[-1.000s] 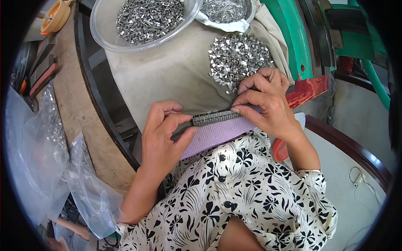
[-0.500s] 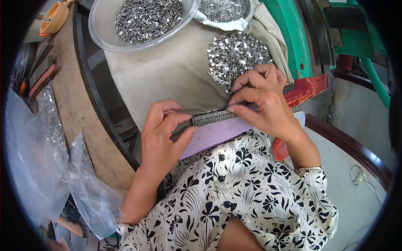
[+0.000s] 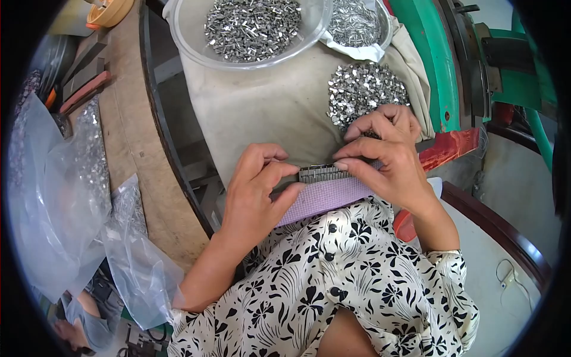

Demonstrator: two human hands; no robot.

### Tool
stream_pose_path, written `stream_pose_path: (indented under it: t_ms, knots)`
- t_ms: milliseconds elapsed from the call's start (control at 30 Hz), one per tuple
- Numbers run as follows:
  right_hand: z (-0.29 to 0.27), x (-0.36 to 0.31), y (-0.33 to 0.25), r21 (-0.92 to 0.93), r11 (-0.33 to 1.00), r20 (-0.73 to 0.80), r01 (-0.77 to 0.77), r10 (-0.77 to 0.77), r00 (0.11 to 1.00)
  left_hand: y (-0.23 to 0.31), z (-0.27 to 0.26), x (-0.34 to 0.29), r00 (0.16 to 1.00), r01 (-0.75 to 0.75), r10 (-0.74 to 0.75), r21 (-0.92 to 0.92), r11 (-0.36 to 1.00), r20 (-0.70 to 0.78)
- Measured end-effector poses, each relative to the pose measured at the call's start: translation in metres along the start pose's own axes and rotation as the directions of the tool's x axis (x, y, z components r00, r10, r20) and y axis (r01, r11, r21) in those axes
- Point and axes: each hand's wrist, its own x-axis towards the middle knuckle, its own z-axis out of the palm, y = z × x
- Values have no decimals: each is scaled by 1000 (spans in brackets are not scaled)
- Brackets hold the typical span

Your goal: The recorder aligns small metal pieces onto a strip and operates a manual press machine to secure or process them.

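A short strip of small grey metal links (image 3: 321, 174), set side by side with a dark upper edge, rests along a purple woven cloth (image 3: 324, 201) over my lap. My left hand (image 3: 254, 189) pinches the strip's left end between thumb and forefinger. At its upper edge, the thumb and forefinger of my right hand (image 3: 394, 156) close together; whether a small loose piece sits between them is hidden. The right part of the strip disappears behind that hand. Just beyond my right fingers lies a heap of small shiny metal pieces (image 3: 364, 89).
Beige cloth (image 3: 238, 104) carries a clear plastic bowl (image 3: 184, 44) of metal pieces and a smaller bowl of thin pins (image 3: 355, 24). Green machinery (image 3: 423, 53) stands at the right. On the left, a wooden bench (image 3: 134, 119) bears clear plastic bags (image 3: 140, 262). Another person (image 3: 89, 321) shows at lower left.
The whole view has shifted, so the scene sits farther right. My right fingertips have slid left along the strip, closer to my left hand. The other person shows more.
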Motion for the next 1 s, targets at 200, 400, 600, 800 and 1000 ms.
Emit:
stream_pose_path:
  t_ms: [200,400,600,800,1000]
  knots:
    - [15,11,-15,33,997,3,69,-70,998,2,0,0,1000,4,-4,-10,1000,1]
    - [19,18,-19,12,999,13,51,-51,999,3,-2,1,1000,19,-19,5,1000,21]
    - [15,18,-16,45,999,36,20,-22,999,2,-1,2,1000,3,-3,-11,1000,12]
    - [0,8,1,99,994,12,-54,53,999,1,-2,-2,998,66,-66,12,998,24]
    - [-1,-4,6,67,996,8,-61,61,998,1,-2,-1,997,67,-66,-20,998,32]
